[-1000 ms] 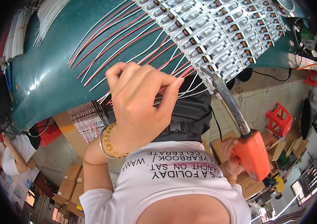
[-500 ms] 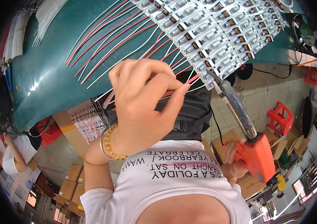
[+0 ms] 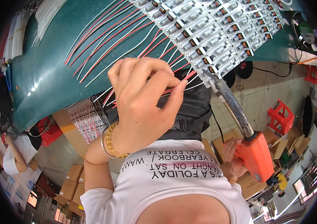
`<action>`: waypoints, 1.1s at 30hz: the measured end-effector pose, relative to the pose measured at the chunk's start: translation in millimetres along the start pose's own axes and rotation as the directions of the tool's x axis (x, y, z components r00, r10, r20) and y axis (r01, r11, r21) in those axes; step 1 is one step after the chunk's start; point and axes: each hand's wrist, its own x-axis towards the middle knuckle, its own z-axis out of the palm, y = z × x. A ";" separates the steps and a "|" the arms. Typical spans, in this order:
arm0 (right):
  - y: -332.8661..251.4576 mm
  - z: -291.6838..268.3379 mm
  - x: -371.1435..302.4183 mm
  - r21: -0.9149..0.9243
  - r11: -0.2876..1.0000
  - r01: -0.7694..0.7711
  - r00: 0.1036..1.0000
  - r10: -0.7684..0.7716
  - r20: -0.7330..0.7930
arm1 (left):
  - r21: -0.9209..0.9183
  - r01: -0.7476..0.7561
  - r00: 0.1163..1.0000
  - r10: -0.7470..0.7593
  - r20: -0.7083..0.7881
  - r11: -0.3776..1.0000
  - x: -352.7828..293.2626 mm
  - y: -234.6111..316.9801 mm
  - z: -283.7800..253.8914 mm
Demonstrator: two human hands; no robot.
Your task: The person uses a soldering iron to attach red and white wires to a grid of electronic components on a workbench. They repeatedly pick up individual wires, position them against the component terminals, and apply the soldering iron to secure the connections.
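My left hand is closed in a pinch, thumb and forefinger on a red wire beside the near corner of a panel of small silver circuit boards. My right hand grips the orange handle of a soldering gun. Its long metal barrel slants up to the left, with the tip at the panel's near corner, close to the end of the pinched wire. Whether tip and wire touch is too small to tell. Several red and white wires trail leftward from the panel's edge across the table.
The green table bears bundles of white wires at far left. A black fan stands at far right. Red stools and cardboard boxes are on the floor. Another person sits at left.
The panel and its wires have shifted slightly left. My left fingers have moved a little left with the wire. The soldering gun's handle has also shifted slightly left; its tip stays by the corner.
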 end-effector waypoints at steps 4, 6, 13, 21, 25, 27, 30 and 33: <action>35.0 3.9 3.0 0.236 0.927 0.291 0.955 -0.295 -0.017 | 0.005 -0.001 1.000 0.001 0.004 1.000 0.7 -0.9 -0.6; 38.9 3.9 1.9 0.246 0.924 0.291 0.954 -0.299 -0.005 | 0.006 -0.008 1.000 0.008 -0.012 1.000 -1.2 -3.7 0.4; 2.2 5.6 8.7 0.531 0.844 0.075 0.994 -0.108 0.031 | -0.096 0.025 0.999 -0.021 0.038 0.995 0.0 0.9 -7.8; 27.2 10.3 -1.7 0.303 0.934 0.190 0.982 -0.174 -0.077 | 0.000 0.000 0.998 0.000 0.066 1.000 -4.3 5.4 -1.8; 10.8 3.3 -12.9 0.098 0.993 -0.060 0.998 0.063 -0.020 | 0.001 -0.015 0.998 0.015 0.060 1.000 -3.9 4.2 1.6; 13.1 11.5 1.0 0.203 0.967 0.154 0.986 -0.136 -0.100 | 0.005 -0.023 0.998 0.023 0.057 1.000 -3.8 4.8 2.6; 30.6 10.0 -5.1 0.262 0.945 0.194 0.979 -0.168 -0.117 | 0.006 -0.035 0.998 0.034 0.051 0.999 -3.2 4.1 2.5; 37.0 14.8 -8.0 0.316 0.928 0.198 0.975 -0.155 -0.158 | 0.013 -0.032 0.999 0.031 0.040 0.999 -3.7 3.9 2.7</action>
